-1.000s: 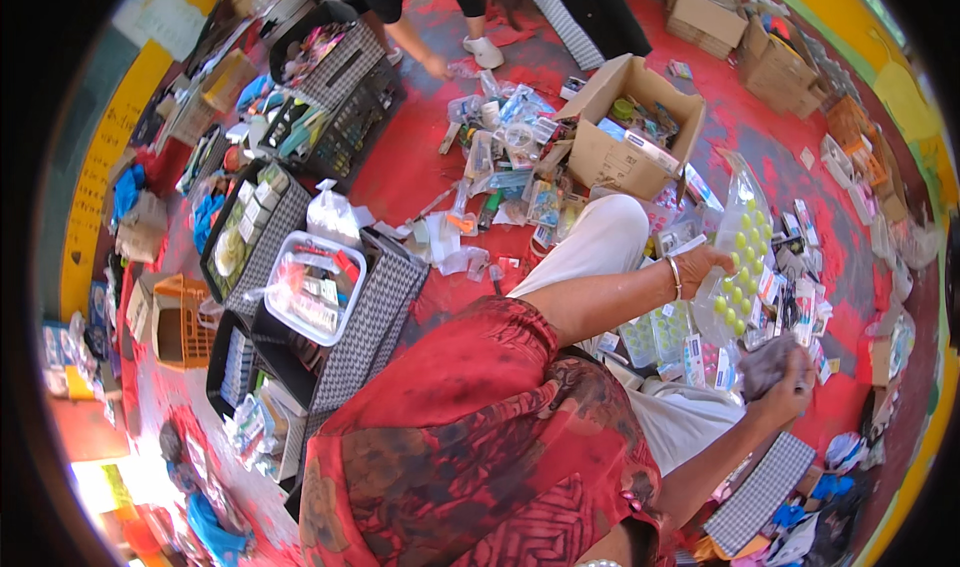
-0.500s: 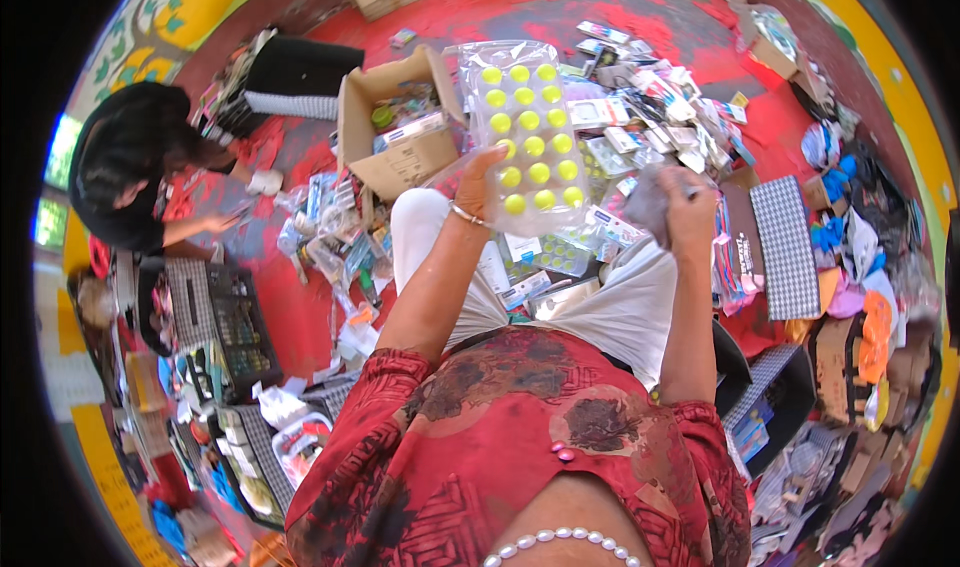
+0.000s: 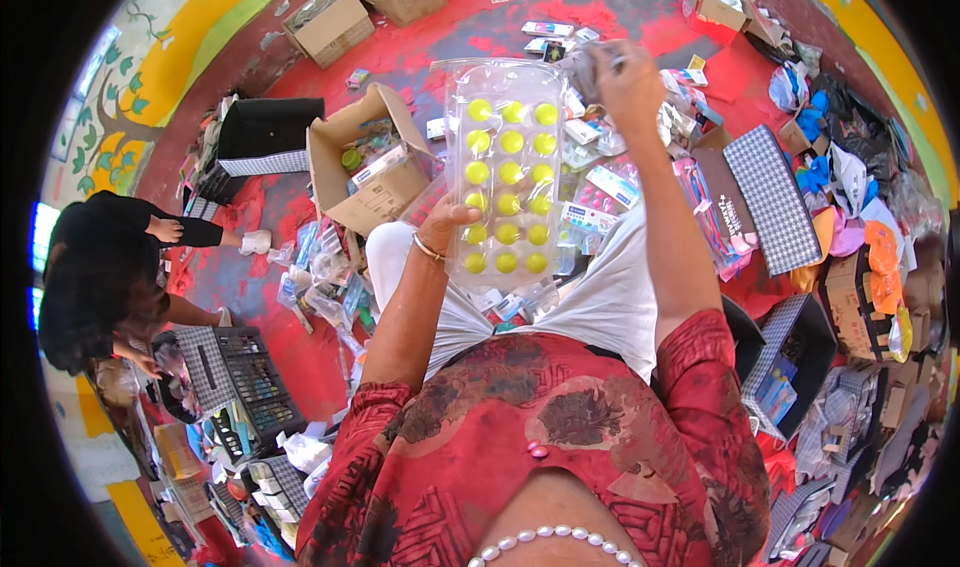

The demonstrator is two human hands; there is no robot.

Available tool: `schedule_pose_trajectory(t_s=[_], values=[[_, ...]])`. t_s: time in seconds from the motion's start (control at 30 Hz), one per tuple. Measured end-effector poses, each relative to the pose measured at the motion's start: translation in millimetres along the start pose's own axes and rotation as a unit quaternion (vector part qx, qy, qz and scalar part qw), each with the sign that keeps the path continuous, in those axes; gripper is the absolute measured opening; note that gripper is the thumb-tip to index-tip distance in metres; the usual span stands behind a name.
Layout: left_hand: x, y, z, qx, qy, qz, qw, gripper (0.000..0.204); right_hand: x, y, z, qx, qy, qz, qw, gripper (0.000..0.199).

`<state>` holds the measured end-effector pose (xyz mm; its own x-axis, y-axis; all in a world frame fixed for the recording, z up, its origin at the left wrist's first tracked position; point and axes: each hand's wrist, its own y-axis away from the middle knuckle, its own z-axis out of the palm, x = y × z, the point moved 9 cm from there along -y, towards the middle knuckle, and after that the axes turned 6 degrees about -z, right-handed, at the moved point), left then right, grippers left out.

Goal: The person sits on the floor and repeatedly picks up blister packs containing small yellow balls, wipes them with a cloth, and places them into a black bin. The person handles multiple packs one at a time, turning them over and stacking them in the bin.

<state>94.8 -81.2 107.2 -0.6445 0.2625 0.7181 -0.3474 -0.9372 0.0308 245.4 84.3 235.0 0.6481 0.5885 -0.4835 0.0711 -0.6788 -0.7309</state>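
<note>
My left hand [image 3: 445, 223] grips the left edge of a clear plastic tray [image 3: 492, 189], thumb on top. The tray has rows of round yellow-green spots and is held up over my lap, with loose clear film at its far end. Farther forward and to the right, my right hand [image 3: 632, 89] is closed on a grey cloth [image 3: 582, 73], which is slightly blurred. The cloth is beside the tray's far right corner, apart from it. Below and beyond the tray lie small packages [image 3: 612, 185] in a loose pile, partly hidden by it.
An open cardboard box [image 3: 372, 199] with packages stands ahead left. A black bin [image 3: 262, 132] is behind it. At the left a person in black [image 3: 100, 267] bends near a dark crate [image 3: 255, 377]. Checked bins [image 3: 770, 202] and bags line the right side on the red floor.
My right hand has moved forward and left with the grey cloth. The tray sits nearer my body, still in my left hand. The person at the left has shifted toward the dark crate.
</note>
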Motion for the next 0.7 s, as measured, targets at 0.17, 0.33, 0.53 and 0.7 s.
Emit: schedule_pose_trajectory(t_s=[0.17,0.33,0.53,0.7], values=[[2.3,-10.3,-2.5,-0.006,0.017,0.020,1.000,0.075,35.4,8.4,-35.6,0.060,-0.121,0.105,0.985,0.028],[16.6,-35.7,-49.1,0.129,0.084,0.112,0.982,0.048,-60.1,47.9,-13.4,-0.051,-0.253,-0.032,0.966,0.026],[28.2,-40.7,-45.5,0.053,0.157,0.098,0.981,0.035,-128.8,133.4,13.9,-0.259,-0.253,-0.199,0.911,0.012],[40.6,-23.1,-58.4,0.174,0.169,0.180,0.953,0.045,-56.1,143.8,-1.1,-0.211,-0.257,-0.100,0.938,0.013]])
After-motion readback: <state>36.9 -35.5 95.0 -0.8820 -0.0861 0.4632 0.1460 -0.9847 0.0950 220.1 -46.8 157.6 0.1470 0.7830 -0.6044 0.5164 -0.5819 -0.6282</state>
